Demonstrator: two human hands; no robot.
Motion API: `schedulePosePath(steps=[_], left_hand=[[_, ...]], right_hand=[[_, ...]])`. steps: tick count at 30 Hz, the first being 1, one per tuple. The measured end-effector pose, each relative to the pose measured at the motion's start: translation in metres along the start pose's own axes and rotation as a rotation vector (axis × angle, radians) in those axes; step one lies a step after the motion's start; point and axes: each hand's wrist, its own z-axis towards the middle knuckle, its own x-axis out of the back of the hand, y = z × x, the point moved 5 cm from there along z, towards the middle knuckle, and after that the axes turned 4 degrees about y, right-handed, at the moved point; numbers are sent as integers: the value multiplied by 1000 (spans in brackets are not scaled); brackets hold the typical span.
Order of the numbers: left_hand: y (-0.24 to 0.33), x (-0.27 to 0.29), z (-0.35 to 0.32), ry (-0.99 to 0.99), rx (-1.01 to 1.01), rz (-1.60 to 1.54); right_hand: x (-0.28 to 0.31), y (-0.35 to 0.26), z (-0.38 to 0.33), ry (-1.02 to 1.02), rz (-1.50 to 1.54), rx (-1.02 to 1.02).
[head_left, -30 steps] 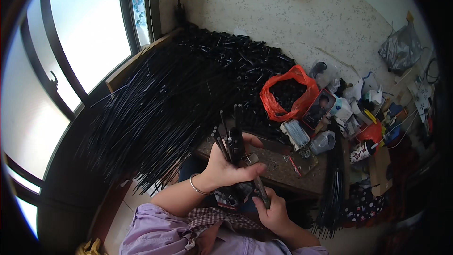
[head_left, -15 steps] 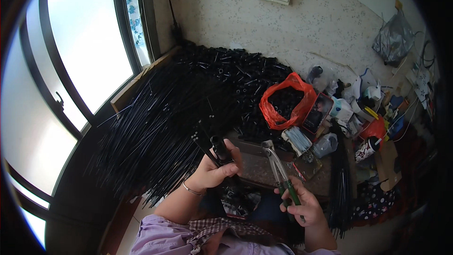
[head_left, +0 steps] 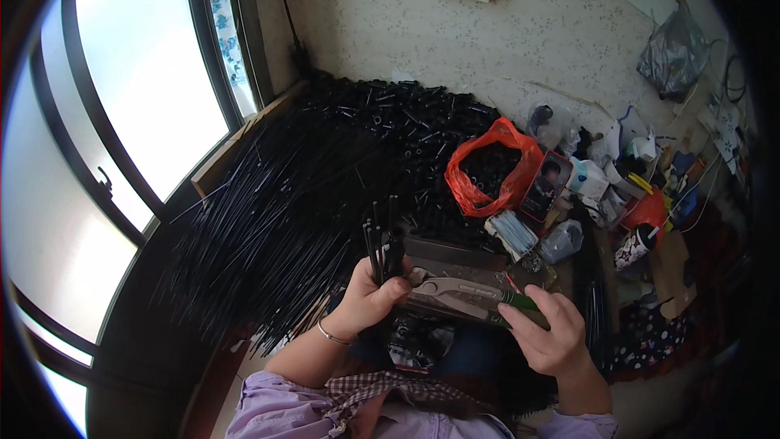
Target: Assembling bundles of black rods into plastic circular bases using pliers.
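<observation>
My left hand (head_left: 370, 301) is closed around a bunch of thin black rods (head_left: 372, 244) and a thicker black piece beside them, their ends pointing up. In my right hand (head_left: 552, 329) are metal pliers with green handles (head_left: 463, 289), held nearly level. The jaws meet the left hand's fingers, right by the black piece; whether they grip it I cannot tell. Beyond my left hand lies a large heap of long black rods (head_left: 252, 228). Farther back is a pile of short black tubular parts (head_left: 414, 118).
An open red plastic bag (head_left: 457, 187) holds more black parts. To its right are a red-framed box (head_left: 546, 187), a bundle of pale sticks (head_left: 513, 234), a clear bag (head_left: 562, 241) and a patterned cup (head_left: 635, 245). A window (head_left: 146, 65) stands at left; another bunch of rods (head_left: 595, 301) hangs at right.
The pliers have swung from upright to nearly level, and their jaws have moved left to my left hand. My right hand has shifted right and up. The rods in my left hand now stand more upright.
</observation>
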Motion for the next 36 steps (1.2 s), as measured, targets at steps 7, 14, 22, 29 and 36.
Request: schedulePosePath(steps=[7, 14, 22, 29, 36], left_hand=[[11, -15, 4, 0, -64, 4], [8, -26, 10, 40, 5, -7], [7, -20, 13, 161, 113, 39], [23, -28, 15, 10, -91, 223], [8, -23, 13, -118, 31, 35]], right_hand=[[-91, -41, -80, -405, 2438, -1049], [-99, -29, -44, -518, 1560, -887], [-90, -28, -65, -685, 1673, -1044], [-77, -7, -45, -41, 556, -598], [-89, -49, -83, -679, 2210, -1292]])
